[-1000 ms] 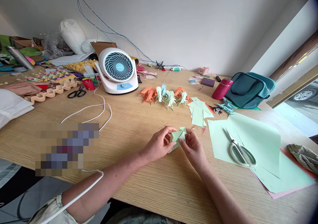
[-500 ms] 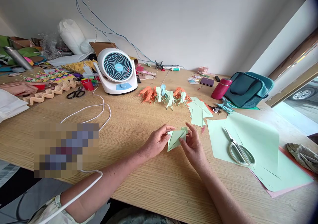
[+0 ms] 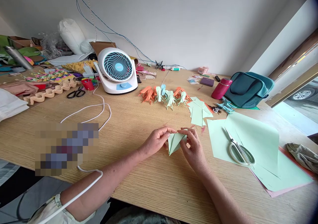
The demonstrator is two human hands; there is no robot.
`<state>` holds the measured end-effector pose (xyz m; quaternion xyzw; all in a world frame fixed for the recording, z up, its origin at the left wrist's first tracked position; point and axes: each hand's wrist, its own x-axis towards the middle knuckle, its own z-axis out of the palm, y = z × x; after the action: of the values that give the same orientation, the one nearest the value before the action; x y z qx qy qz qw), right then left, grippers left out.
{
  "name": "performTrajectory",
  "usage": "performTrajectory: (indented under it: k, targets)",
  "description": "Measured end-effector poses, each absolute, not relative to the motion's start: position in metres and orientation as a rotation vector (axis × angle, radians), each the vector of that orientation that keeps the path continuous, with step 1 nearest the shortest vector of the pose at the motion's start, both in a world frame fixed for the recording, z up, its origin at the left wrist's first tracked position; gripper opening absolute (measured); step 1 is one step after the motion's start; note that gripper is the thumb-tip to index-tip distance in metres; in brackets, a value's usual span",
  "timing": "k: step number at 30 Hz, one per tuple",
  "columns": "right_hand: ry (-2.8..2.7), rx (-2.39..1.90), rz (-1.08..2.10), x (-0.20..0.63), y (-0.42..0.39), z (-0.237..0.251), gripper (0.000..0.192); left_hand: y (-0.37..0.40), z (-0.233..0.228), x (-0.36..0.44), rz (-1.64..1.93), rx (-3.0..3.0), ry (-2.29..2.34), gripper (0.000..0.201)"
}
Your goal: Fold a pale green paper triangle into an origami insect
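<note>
Counter (image 3: pixel 149 191) space is taken up by craft work, wood-grained and crowded along its far edge. Large pale green sheets (image 3: pixel 258 141) are spread at the right over a pink sheet, with white-handled scissors (image 3: pixel 239 149) laid on them. A teal bag (image 3: pixel 248 88) is set at the far right, a red flask (image 3: pixel 222 88) just beside it. A white fan (image 3: pixel 116 70) is stood at the far left of centre, its white cable looped across the wood toward the near edge. A row of finished folded figures (image 3: pixel 164 95), orange, green and blue, is lined up in front of the fan's right side, and a small stack of cut green squares (image 3: pixel 198 111) is laid near them.

Near the middle of the counter, a green folded piece (image 3: pixel 175 141) is held just above the wood between both hands. It is pinched at its left upper edge by the left hand (image 3: pixel 155 143), thumb and fingers closed on the paper, and at its right upper corner by the right hand (image 3: pixel 193 148), fingertips likewise closed on it. The piece is seen as a pointed triangular form, point downward.

By its shape the piece is judged to be only partly folded: it is flat and simple beside the finished figures, so most of the shaping appears left. Several figures are already done, and squares remain unused.
</note>
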<state>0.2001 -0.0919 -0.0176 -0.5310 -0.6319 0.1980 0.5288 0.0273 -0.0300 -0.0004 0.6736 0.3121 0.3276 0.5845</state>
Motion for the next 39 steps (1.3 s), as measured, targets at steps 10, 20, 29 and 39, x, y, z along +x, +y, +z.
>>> performTrajectory:
  k: [10,20,29,39]
  targets:
    - [-1.480,-1.315,0.437,0.202,-0.092,-0.018,0.022,-0.036,0.005,0.029,0.687,1.253,0.621,0.029]
    - [-1.336,-1.297,0.572,0.205,-0.088,-0.022,0.012,-0.033,-0.004,0.030,0.640,1.038,0.524,0.043]
    - [-1.335,-1.239,0.666,0.201,-0.088,-0.019,0.018,-0.034,0.003,0.028,0.554,1.127,0.599,0.051]
    - [-1.448,-1.238,0.497,0.196,-0.092,-0.013,0.014,-0.046,-0.002,0.037,0.639,1.126,0.447,0.051]
